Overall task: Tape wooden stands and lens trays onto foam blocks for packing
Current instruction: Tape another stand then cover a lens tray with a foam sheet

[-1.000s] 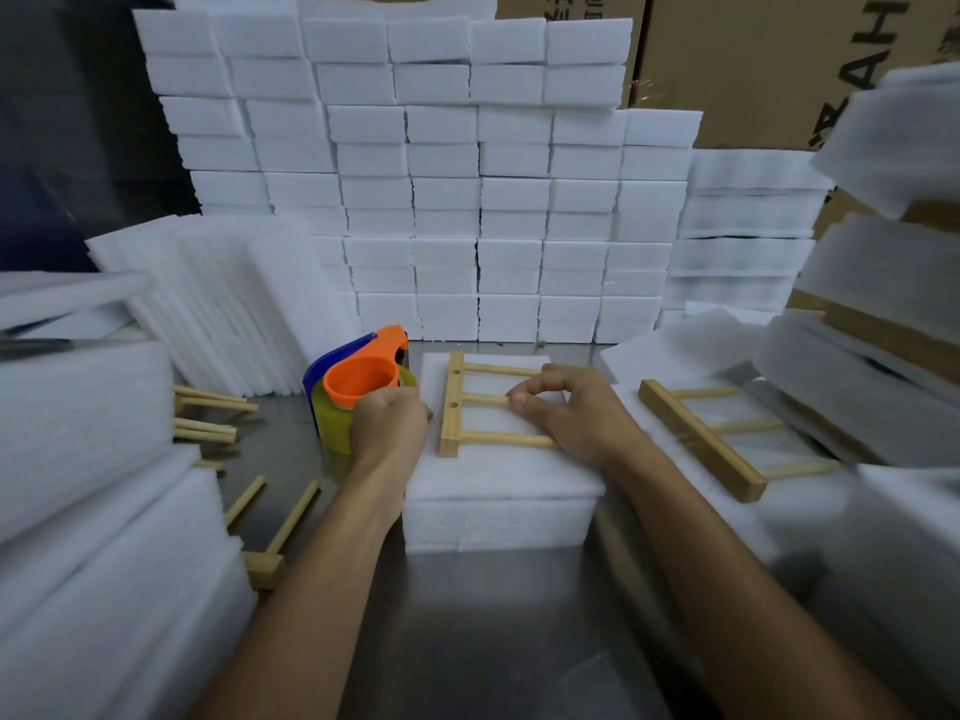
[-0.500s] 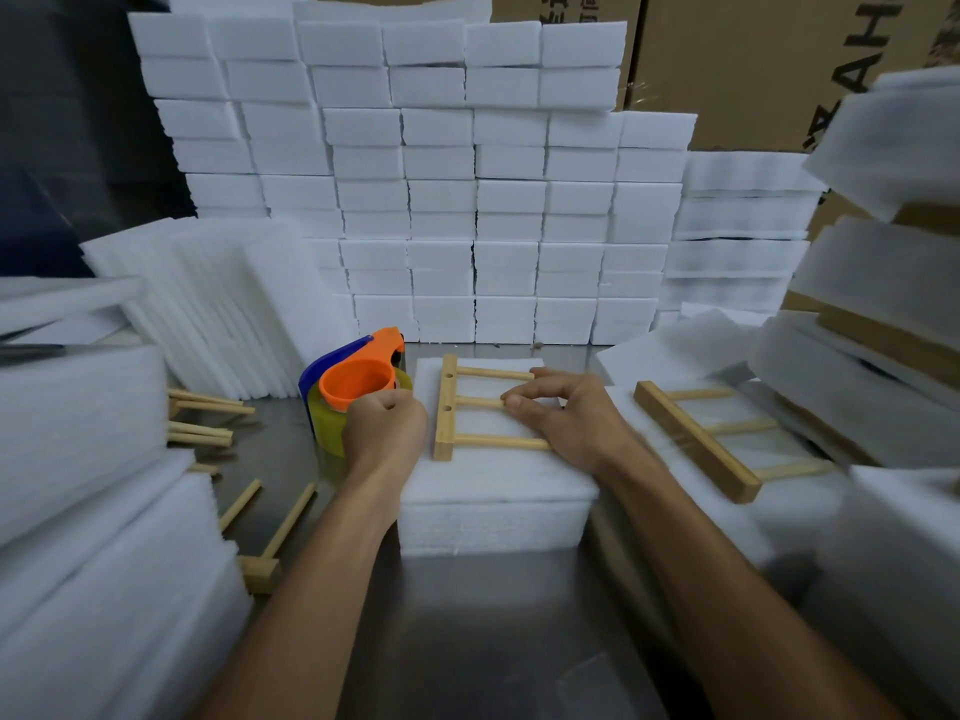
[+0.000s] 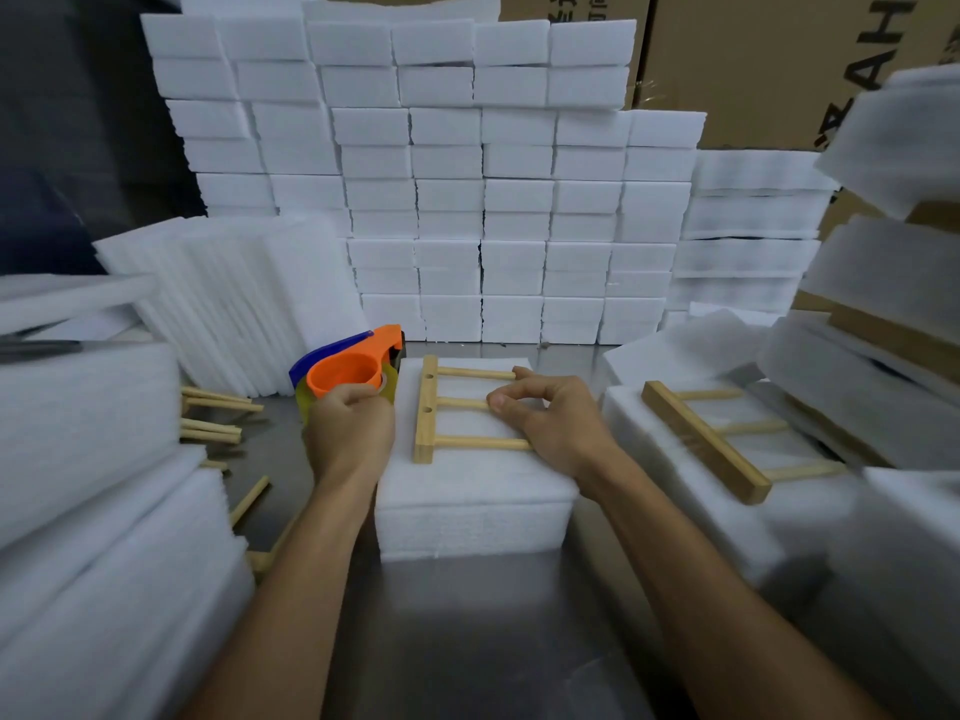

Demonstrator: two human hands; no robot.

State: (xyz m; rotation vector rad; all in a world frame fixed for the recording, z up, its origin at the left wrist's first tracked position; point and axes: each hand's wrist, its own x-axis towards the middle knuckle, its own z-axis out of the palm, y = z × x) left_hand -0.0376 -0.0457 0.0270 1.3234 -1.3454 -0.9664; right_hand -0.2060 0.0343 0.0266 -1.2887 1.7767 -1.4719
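A wooden stand [image 3: 427,410] with three dowels lies flat on a white foam block [image 3: 467,496] in the middle of the steel table. My right hand [image 3: 558,420] rests on the dowels, fingers curled over them, holding the stand down. My left hand [image 3: 350,433] grips an orange and blue tape dispenser [image 3: 347,368] with a yellowish roll, right at the block's left edge. A second wooden stand [image 3: 701,441] lies on a foam block [image 3: 649,407] to the right.
A wall of stacked foam blocks [image 3: 447,189] fills the back. Leaning foam sheets [image 3: 234,298] and loose wooden stands [image 3: 213,415] sit at the left. Foam piles [image 3: 93,511] crowd both sides. Cardboard boxes [image 3: 753,70] stand behind. Bare steel table [image 3: 467,641] lies in front.
Little has moved. My left hand keeps the dispenser against the block's left edge, and my right hand stays on the stand's dowels.
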